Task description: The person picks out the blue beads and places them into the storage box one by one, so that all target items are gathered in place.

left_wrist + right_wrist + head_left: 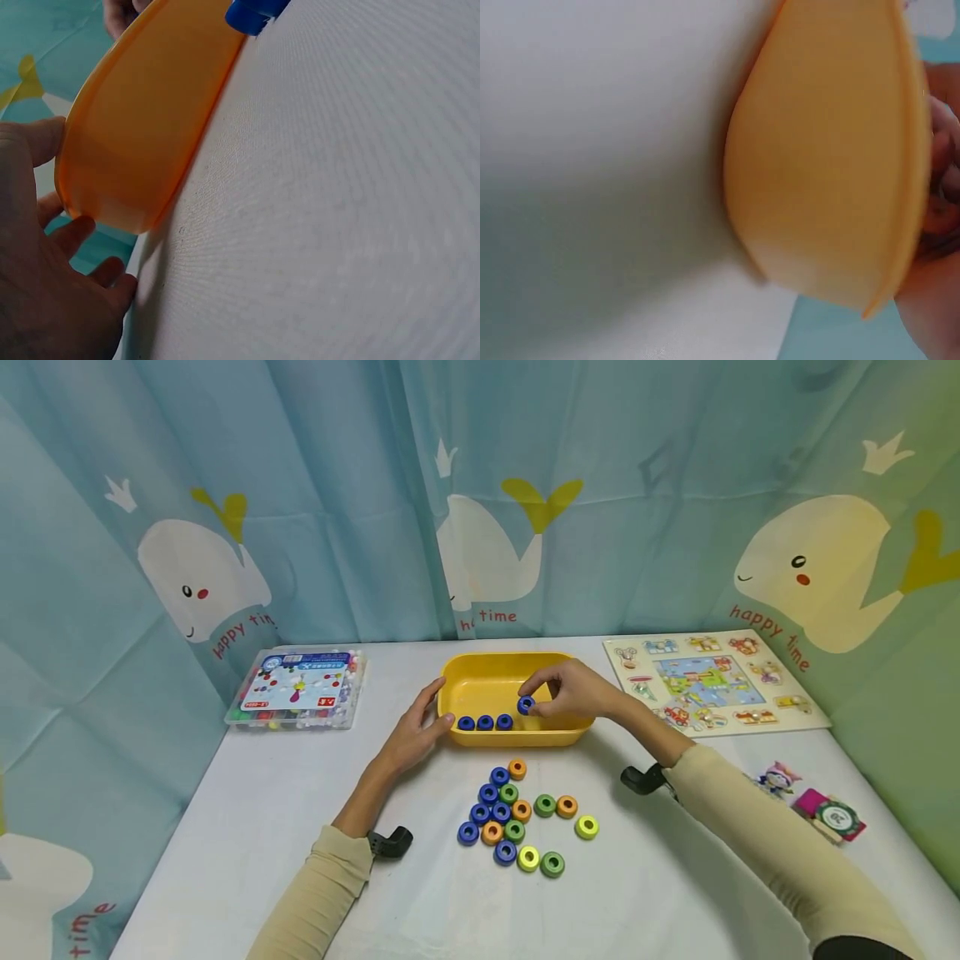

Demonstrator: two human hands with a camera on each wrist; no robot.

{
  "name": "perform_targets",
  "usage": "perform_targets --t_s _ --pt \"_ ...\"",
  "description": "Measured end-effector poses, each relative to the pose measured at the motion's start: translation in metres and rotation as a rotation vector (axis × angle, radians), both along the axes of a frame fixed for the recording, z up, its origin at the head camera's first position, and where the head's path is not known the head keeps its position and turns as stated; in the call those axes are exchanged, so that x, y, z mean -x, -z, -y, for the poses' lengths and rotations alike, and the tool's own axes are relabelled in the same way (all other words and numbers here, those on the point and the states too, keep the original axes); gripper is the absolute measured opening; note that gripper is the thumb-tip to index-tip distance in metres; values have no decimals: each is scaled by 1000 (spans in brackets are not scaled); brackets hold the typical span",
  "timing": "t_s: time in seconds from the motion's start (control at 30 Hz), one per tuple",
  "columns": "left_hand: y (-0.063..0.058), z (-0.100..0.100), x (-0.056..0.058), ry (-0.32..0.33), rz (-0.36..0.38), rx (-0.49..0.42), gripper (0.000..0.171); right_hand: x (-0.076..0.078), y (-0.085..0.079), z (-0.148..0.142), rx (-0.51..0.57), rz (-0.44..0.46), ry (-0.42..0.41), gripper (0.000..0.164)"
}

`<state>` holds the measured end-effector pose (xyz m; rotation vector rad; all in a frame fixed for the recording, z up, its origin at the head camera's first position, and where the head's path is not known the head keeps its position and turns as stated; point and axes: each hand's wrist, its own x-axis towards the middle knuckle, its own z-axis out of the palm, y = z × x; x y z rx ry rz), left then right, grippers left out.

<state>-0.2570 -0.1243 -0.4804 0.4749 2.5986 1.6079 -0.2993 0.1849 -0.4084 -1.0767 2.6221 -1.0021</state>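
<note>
My right hand (573, 689) is over the right half of a yellow plastic tray (517, 739), pinching a blue ring bead (526, 704) between thumb and fingers. Three more blue ring beads (485, 722) stand in a row inside, along the front wall. At the tray's left end rests my left hand (412, 735), its fingers relaxed and spread. In the left wrist view its thumb (46, 140) touches the rim. The tray wall (817, 157) hides most of the right fingers in the right wrist view. Several loose blue, green, orange and yellow ring beads (501, 812) lie before the tray.
A clear lidded box (296, 689) of colourful pieces stands at the back left. On the right lies a wooden picture puzzle board (712, 681). Nearer the right edge are a small figurine (778, 778) and a pink piece with a green disc (836, 816). A curtain (345, 527) hangs behind the table.
</note>
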Motion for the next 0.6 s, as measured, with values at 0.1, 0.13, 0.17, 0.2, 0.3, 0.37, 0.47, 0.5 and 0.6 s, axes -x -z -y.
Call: perform_targets --t_s 0.1,0.13,0.17,0.2,0.3,0.37,0.47,0.5,0.6 --pt "0 0 0 -2 4 4 64 17 7 1 -62 26 -59 22" --pt "0 1 0 -2 4 6 64 21 9 2 -79 34 -79 22" --pt "0 1 0 -5 5 6 64 25 10 4 -100 35 -95 22" --pt "1 1 0 -4 4 5 64 28 11 5 -119 39 -111 22" --pt "0 1 0 -8 5 11 64 32 12 9 -176 64 -130 21" --pt "-1 0 0 -10 6 13 64 33 12 10 -208 83 -140 21" --pt "-2 0 0 -3 2 7 64 34 13 11 -242 116 -160 22" --pt "-2 0 0 -1 0 5 64 34 13 12 -243 129 -171 22" --pt "-2 0 0 3 -4 0 63 35 14 12 -242 163 -198 22"
